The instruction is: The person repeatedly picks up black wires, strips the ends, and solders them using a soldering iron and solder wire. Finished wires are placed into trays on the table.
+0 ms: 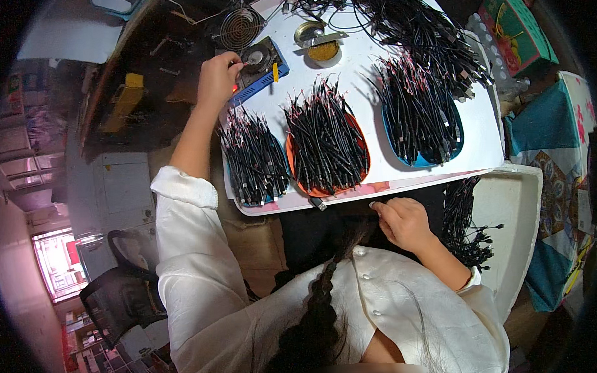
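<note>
My left hand (218, 77) reaches to the far left of the white table, its fingers pinched beside a small blue box-shaped device (260, 81) with a round metal pot on top. Whatever lies between those fingers is too small to make out. Close to my body, just off the table's near edge, my right hand (405, 223) has its fingers curled and thumb pressed in; what it holds, if anything, I cannot tell. Between the hands, an orange tray (365, 151) is heaped with black cables (326, 143) with bared pinkish wire ends. One cable plug (318, 203) hangs over the near edge.
Similar cables fill a blue tray (424, 161) at right and another bundle (255, 158) at left. A tin of yellow paste (325, 53) has a metal strip across it. Behind stand a round fan (240, 27) and a large cable pile (404, 18). A white bin (519, 205) flanks me.
</note>
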A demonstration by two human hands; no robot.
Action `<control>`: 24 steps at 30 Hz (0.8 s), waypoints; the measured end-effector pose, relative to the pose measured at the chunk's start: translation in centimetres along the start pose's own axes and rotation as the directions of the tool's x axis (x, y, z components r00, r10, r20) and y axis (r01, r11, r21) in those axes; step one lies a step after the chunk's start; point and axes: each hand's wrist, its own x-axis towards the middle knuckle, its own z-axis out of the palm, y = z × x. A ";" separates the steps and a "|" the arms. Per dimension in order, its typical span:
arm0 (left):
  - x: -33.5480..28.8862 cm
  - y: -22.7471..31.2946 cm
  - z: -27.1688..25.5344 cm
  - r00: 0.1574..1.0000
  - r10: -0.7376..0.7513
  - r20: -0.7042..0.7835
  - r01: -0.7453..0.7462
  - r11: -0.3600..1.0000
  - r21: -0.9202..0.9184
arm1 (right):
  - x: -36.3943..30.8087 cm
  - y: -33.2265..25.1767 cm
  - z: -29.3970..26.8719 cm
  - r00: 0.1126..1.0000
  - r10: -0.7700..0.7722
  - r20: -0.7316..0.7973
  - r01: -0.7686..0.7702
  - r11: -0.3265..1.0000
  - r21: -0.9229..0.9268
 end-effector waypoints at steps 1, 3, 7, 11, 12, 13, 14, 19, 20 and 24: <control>0.1 0.0 0.1 0.999 0.032 -0.006 -0.032 0.999 0.036 | 0.0 0.0 0.0 1.000 0.006 0.012 -0.006 1.000 -0.002; 0.3 0.0 0.2 0.996 0.084 -0.004 -0.083 0.992 0.096 | 0.0 0.0 0.0 1.000 -0.003 -0.005 0.003 1.000 0.001; 0.7 0.1 0.3 0.998 0.034 0.055 -0.041 0.991 0.125 | 0.1 0.2 0.0 1.000 -0.008 0.006 0.008 1.000 0.000; 1.0 -0.1 0.4 0.993 0.095 0.062 -0.106 0.973 0.205 | 0.0 0.2 0.0 1.000 -0.013 0.000 0.013 1.000 0.005; 1.1 -0.2 0.5 0.994 0.089 0.066 -0.100 0.974 0.201 | 0.0 0.2 0.0 1.000 -0.011 0.000 0.011 1.000 0.007; 1.3 -0.3 0.6 0.994 0.083 0.070 -0.095 0.976 0.196 | 0.0 0.2 0.0 1.000 -0.010 0.008 0.010 1.000 0.013; 1.4 -0.4 0.6 0.992 0.097 0.079 -0.111 0.972 0.205 | 0.0 0.2 0.0 1.000 -0.013 -0.008 0.013 1.000 0.007; 1.8 -0.5 0.6 0.989 0.109 0.099 -0.129 0.966 0.223 | 0.0 0.1 -0.1 1.000 -0.011 -0.011 0.012 1.000 0.008; 1.8 -0.4 0.6 0.989 0.108 0.103 -0.129 0.966 0.223 | 0.0 0.2 0.0 1.000 -0.012 -0.016 0.012 1.000 0.005; 1.7 -0.1 0.5 0.990 0.090 0.113 -0.113 0.970 0.216 | -0.2 0.2 0.1 1.000 -0.003 -0.014 0.003 1.000 0.014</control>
